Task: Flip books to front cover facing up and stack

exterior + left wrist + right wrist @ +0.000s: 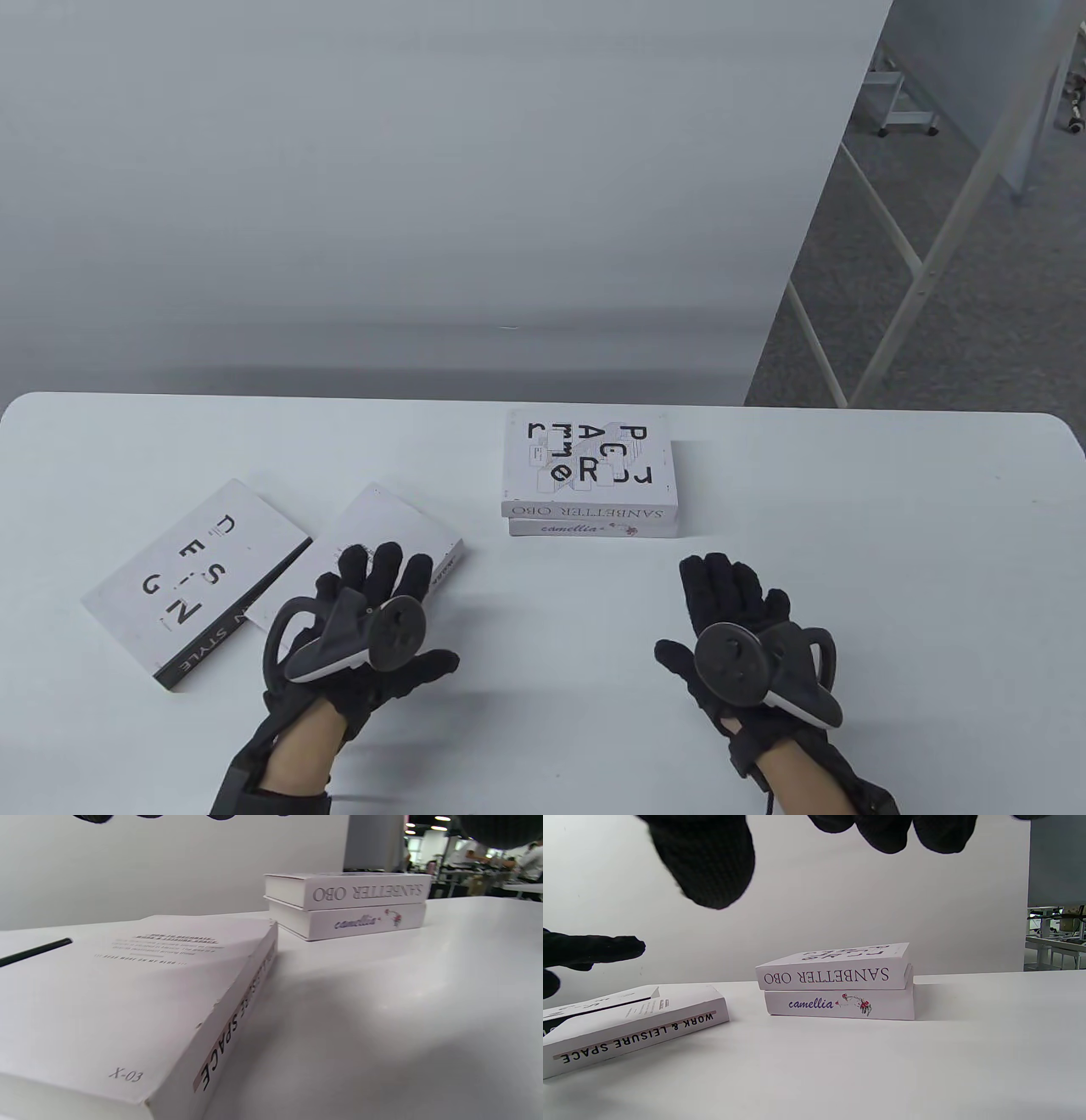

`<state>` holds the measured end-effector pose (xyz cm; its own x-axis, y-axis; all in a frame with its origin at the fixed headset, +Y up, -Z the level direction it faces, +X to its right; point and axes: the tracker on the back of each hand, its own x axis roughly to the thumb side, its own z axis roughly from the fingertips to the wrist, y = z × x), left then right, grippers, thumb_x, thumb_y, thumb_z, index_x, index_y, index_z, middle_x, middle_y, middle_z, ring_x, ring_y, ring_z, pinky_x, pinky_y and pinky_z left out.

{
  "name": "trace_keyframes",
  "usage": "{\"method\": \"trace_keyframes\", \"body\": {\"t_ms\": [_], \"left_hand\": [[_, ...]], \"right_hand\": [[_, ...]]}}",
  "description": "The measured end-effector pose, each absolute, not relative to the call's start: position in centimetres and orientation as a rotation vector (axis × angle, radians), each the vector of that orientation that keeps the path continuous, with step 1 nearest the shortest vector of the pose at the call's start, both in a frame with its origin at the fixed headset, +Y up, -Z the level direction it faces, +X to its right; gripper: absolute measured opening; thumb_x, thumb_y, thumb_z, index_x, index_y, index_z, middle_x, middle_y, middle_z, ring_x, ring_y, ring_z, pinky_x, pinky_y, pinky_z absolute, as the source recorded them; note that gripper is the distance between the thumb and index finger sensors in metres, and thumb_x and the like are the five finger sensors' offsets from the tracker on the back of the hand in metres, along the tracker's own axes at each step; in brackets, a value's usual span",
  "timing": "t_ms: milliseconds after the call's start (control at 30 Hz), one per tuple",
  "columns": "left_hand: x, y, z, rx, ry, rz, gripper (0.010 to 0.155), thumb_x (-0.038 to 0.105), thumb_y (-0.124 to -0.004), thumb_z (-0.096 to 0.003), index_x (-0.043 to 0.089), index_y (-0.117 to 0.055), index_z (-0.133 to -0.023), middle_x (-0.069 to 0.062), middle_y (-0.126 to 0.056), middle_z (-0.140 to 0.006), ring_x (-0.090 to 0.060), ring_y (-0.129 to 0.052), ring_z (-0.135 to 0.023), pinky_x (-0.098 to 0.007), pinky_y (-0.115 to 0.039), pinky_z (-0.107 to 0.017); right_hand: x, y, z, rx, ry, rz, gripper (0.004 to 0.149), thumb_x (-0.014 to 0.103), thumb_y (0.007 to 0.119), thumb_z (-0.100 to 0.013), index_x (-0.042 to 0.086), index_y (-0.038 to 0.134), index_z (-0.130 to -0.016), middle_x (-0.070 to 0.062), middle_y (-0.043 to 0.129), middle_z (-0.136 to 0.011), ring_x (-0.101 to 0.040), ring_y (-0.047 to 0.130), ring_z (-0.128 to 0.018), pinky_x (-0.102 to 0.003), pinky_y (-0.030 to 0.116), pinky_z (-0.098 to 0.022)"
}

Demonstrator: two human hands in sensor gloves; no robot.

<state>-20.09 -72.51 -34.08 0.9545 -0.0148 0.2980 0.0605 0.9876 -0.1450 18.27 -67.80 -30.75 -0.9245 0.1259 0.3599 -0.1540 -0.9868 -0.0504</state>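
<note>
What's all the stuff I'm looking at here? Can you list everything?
Table: one, white, fills the lower view.
Stacked books: two, white; SANBETTER OBO book on top of camellia book, table centre.
WORK & LEISURE SPACE book: one, white, left of the stack, partly under the left hand.
DESIGN book: one, white with a black spine, far left.
Wall: white, behind the table.
Left hand: black glove with tracker, over the WORK & LEISURE SPACE book.
Right hand: black glove with tracker, near the stack, holding nothing.
</note>
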Motion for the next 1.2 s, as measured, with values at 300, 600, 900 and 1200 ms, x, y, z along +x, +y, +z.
{"method": "trace_keyframes", "body": {"t_ms": [300, 600, 900, 1200], "left_hand": [[-23.2, -73.8, -37.6, -0.221, -0.143, -0.093, 0.084, 0.057, -0.07, -0.046, 0.007, -0.045, -0.108, -0.025, -0.045, -0.111, -0.062, -0.06, -0.096, -0.067, -0.061, -0.067], [-23.6, -74.0, -40.9, -0.286, -0.162, -0.424, 0.073, 0.039, -0.086, -0.0393, 0.027, -0.053, -0.103, -0.008, -0.063, -0.107, -0.044, -0.077, -0.095, -0.057, -0.07, -0.067], [-24.5, -76.2, -41.7, -0.362, -0.156, -0.32, 0.073, 0.022, -0.082, -0.0406, 0.029, -0.045, -0.103, -0.009, -0.052, -0.108, -0.045, -0.063, -0.101, -0.061, -0.062, -0.07], [-23.8, -75.7, -41.5, -0.407, -0.184, -0.311, 0.07, 0.029, -0.083, -0.0397, 0.031, -0.049, -0.101, -0.008, -0.058, -0.102, -0.038, -0.079, -0.089, -0.05, -0.072, -0.066]], "right_hand": [[18.9, -67.3, -30.7, 0.52, -0.051, 2.94, 0.086, 0.048, 0.076, -0.052, 0.002, 0.034, -0.111, -0.041, 0.038, -0.11, -0.069, 0.046, -0.093, -0.084, 0.042, -0.055], [19.6, -67.5, -31.3, 0.498, 0.0, 2.935, 0.086, 0.051, 0.075, -0.053, 0.002, 0.035, -0.111, -0.041, 0.036, -0.11, -0.07, 0.043, -0.094, -0.085, 0.039, -0.055], [20.2, -68.7, -32.0, 0.46, 0.053, 2.935, 0.084, 0.05, 0.074, -0.053, 0.002, 0.036, -0.111, -0.041, 0.038, -0.11, -0.069, 0.044, -0.093, -0.084, 0.04, -0.055], [20.3, -69.4, -32.3, 0.452, 0.111, 2.941, 0.084, 0.051, 0.074, -0.053, 0.002, 0.037, -0.111, -0.04, 0.038, -0.11, -0.069, 0.043, -0.093, -0.084, 0.04, -0.055]]}}
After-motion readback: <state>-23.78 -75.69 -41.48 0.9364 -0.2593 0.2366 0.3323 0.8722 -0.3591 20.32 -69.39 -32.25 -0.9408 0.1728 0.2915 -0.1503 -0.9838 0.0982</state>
